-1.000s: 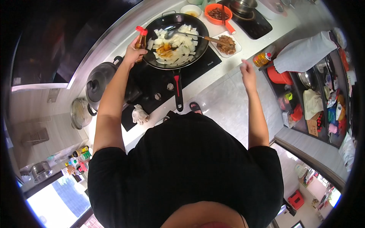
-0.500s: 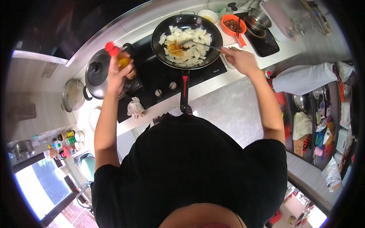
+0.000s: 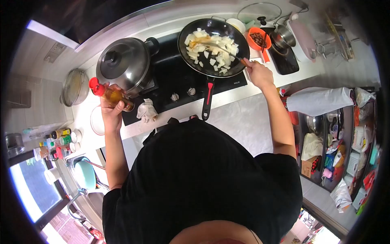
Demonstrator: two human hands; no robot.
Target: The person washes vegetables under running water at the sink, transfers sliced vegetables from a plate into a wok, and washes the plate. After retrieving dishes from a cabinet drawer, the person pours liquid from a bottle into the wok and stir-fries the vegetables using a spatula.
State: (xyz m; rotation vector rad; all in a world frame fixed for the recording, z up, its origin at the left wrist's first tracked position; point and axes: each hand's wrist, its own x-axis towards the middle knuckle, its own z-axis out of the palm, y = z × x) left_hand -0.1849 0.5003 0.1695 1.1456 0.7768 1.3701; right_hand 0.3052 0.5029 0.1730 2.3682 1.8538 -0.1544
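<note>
My left hand (image 3: 110,114) is closed around a spice bottle (image 3: 115,96) with a red cap, holding it tilted at the counter's left side, near a lidded pot. The cap looks flipped up, and yellow-brown powder shows through the clear wall. At the far right of the stove, my right hand (image 3: 260,75) grips the wooden handle of a spatula (image 3: 230,53). Its blade is among white chopped pieces (image 3: 222,42) that look like onion, in a black frying pan (image 3: 209,73). A yellow-brown patch colours the pieces at the left; the blade itself is hard to make out.
A large lidded pot (image 3: 126,61) stands on the left of the black stove (image 3: 164,83). A cloth (image 3: 147,110) lies at the stove's front edge. Right of the pan are an orange bowl (image 3: 266,56) of brown pieces and a small saucepan (image 3: 283,37). The frying pan's handle (image 3: 208,99) sticks out over the counter edge.
My left hand has drawn the spice bottle back, down and left, away from the stove. My right hand has moved the spatula through the pieces, spreading them and exposing more pan bottom. The view has shifted.
</note>
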